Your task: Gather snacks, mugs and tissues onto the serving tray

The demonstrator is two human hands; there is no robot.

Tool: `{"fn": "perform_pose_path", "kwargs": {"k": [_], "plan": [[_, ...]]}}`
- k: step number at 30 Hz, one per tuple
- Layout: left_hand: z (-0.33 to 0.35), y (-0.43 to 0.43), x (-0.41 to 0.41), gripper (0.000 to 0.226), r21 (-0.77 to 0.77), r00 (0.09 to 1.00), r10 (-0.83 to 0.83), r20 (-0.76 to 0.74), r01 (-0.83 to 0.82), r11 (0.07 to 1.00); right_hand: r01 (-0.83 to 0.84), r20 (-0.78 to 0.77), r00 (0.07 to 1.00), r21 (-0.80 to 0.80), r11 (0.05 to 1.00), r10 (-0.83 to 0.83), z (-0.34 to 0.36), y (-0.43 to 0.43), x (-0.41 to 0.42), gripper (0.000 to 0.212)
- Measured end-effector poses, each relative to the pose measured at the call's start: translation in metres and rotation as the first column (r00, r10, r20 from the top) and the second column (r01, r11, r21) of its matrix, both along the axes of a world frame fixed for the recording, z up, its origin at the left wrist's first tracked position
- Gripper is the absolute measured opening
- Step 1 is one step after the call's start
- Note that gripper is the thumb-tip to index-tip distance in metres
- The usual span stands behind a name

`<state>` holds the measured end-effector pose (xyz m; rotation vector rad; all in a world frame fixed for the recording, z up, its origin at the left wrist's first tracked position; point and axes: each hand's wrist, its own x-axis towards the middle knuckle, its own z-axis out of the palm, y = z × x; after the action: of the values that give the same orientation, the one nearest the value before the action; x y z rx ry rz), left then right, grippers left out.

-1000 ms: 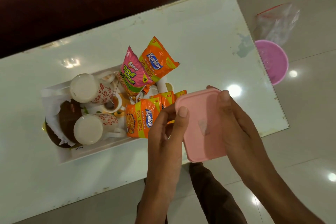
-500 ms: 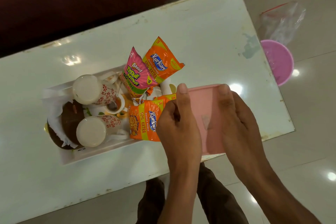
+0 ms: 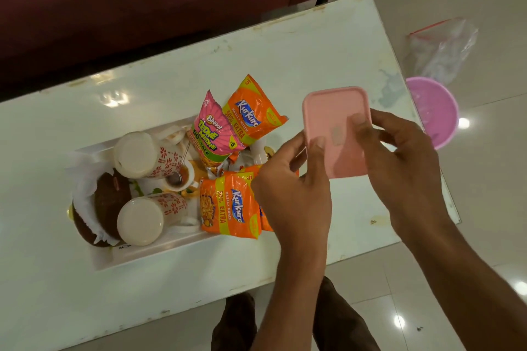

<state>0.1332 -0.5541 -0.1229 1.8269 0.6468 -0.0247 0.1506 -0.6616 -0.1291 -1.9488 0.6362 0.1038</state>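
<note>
White glossy worktop (image 3: pixel 299 45), frame centre. Pink square plastic lid (image 3: pixel 336 131): light, stiff, smooth; pinched at opposite edges by left hand (image 3: pixel 293 194) and right hand (image 3: pixel 399 162), right of loaded white serving tray (image 3: pixel 159 253).

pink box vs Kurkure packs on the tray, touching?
Apart. The head view shows the pink box held up by the left hand and right hand, with white table between it and the upper Kurkure pack.
</note>
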Motion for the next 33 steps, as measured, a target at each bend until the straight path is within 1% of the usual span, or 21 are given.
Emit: {"fn": "perform_pose_path", "kwargs": {"k": [2,5,6,10,12,14,17,19,21,24,28,31,32,33], "plan": [[-0.006,-0.003,0.011,0.030,0.023,0.998,-0.057,-0.005,0.057,0.998,0.043,0.022,0.999,-0.008,0.999,-0.042,-0.006,-0.007,0.011,0.027],[-0.017,-0.007,0.021,0.033,0.050,0.985,-0.160,-0.060,0.163,0.985,0.128,-0.031,0.992,0.093,0.987,-0.125,-0.025,-0.015,0.026,0.023],[-0.020,-0.005,0.023,0.034,0.048,0.987,-0.147,-0.071,0.150,0.987,0.150,-0.056,0.988,0.103,0.983,-0.145,-0.033,-0.017,0.030,0.023],[-0.021,0.022,0.017,0.030,-0.040,0.999,0.026,-0.045,-0.028,0.999,0.173,-0.113,0.980,0.066,0.983,-0.165,-0.069,-0.015,0.039,0.027],[-0.017,0.039,0.006,0.027,-0.038,0.999,0.034,-0.019,-0.035,0.999,0.168,-0.151,0.976,0.049,0.985,-0.159,-0.086,-0.012,0.040,0.027],[-0.013,0.054,-0.006,0.023,-0.011,1.000,0.026,-0.009,-0.026,1.000,0.147,-0.190,0.972,0.041,0.988,-0.137,-0.098,-0.010,0.038,0.026],[-0.007,0.072,-0.024,0.018,-0.024,0.999,0.031,0.007,-0.031,0.999,0.087,-0.211,0.974,0.026,0.996,-0.079,-0.109,-0.002,0.033,0.026],[-0.004,0.080,-0.033,0.018,-0.017,1.000,0.019,0.011,-0.019,1.000,0.049,-0.218,0.975,0.018,0.999,-0.044,-0.112,0.006,0.030,0.028],[-0.001,0.087,-0.041,0.018,-0.044,0.999,0.036,0.016,-0.035,0.998,0.009,-0.227,0.974,0.005,1.000,-0.008,-0.115,0.012,0.028,0.031],[0.000,0.096,-0.049,0.019,-0.031,1.000,0.028,-0.001,-0.028,0.999,-0.005,-0.220,0.975,-0.002,1.000,0.004,-0.116,0.017,0.028,0.033],[0.002,0.106,-0.061,0.020,-0.013,0.999,0.043,-0.020,-0.043,0.999,-0.075,-0.204,0.977,-0.074,0.994,0.059,-0.115,0.018,0.027,0.035],[0.002,0.113,-0.070,0.018,-0.007,0.998,0.065,-0.011,-0.065,0.998,-0.095,-0.230,0.970,-0.053,0.994,0.080,-0.113,0.016,0.027,0.039],[0.003,0.116,-0.072,0.018,-0.008,0.997,0.074,-0.008,-0.074,0.997,-0.105,-0.230,0.970,-0.080,0.991,0.084,-0.110,0.017,0.026,0.038],[0.005,0.119,-0.074,0.019,0.000,0.997,0.079,0.002,-0.079,0.997,-0.106,-0.195,0.978,-0.129,0.986,0.080,-0.107,0.017,0.025,0.036]]}}
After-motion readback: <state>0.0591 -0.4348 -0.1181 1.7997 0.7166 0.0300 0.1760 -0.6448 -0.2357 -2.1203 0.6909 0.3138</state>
